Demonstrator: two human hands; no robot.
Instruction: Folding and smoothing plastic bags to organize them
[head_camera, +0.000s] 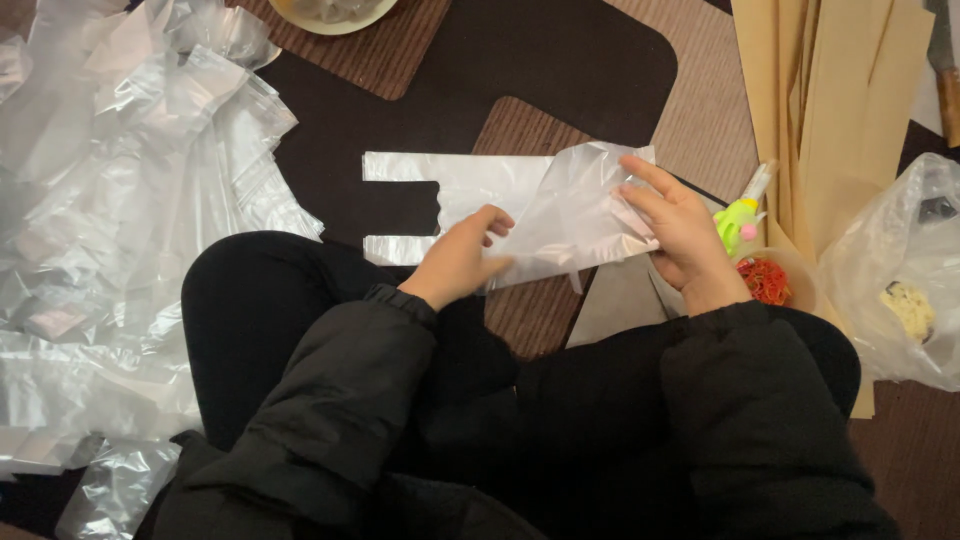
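Note:
A clear plastic carrier bag (470, 190) lies flat on the dark mat in front of me, its handles pointing left. Its right end is folded over toward the middle. My left hand (458, 258) presses on the bag's lower middle with fingers curled against the fold. My right hand (682, 232) holds the folded right end, fingers spread over the plastic. Both arms wear black sleeves.
A large heap of clear plastic bags (120, 200) fills the left side. Tan paper sheets (830, 100) lie at the right, with a yellow-green tool (738, 220), a small bowl of orange rubber bands (765, 280) and a filled clear bag (900, 270). A pale bowl (330, 15) sits at the top.

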